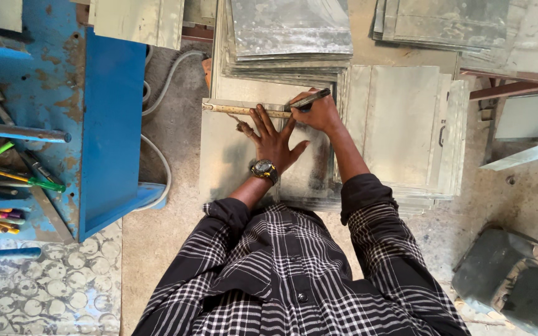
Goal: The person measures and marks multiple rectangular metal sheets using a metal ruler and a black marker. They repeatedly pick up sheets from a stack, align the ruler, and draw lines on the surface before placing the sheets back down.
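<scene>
The ruler (247, 110) lies flat across the far edge of the top metal sheet (225, 155), its long axis running left to right, one end near the sheet's left corner and the other end passing under the right hand (320, 113). The left hand (272, 140) rests palm down on the sheet just below the ruler; its fingers (260, 120) are spread wide, and the fingertips reach the ruler's near edge, holding it against the sheet. A wristwatch (264, 169) sits on the left wrist. The right hand is closed around a dark marker (309, 99), pinching it between thumb and fingers; the marker lies slantwise, its free end pointing up and to the right, its tip down at the ruler's right portion. The tip itself is hidden behind the knuckles, so contact with the sheet cannot be confirmed. The ruler's right end is likewise covered. The sheet sits on a stack of similar sheets (406, 124) on the floor. At left, a blue table (110, 124) carries pens and tools, cut off by the frame edge.
</scene>
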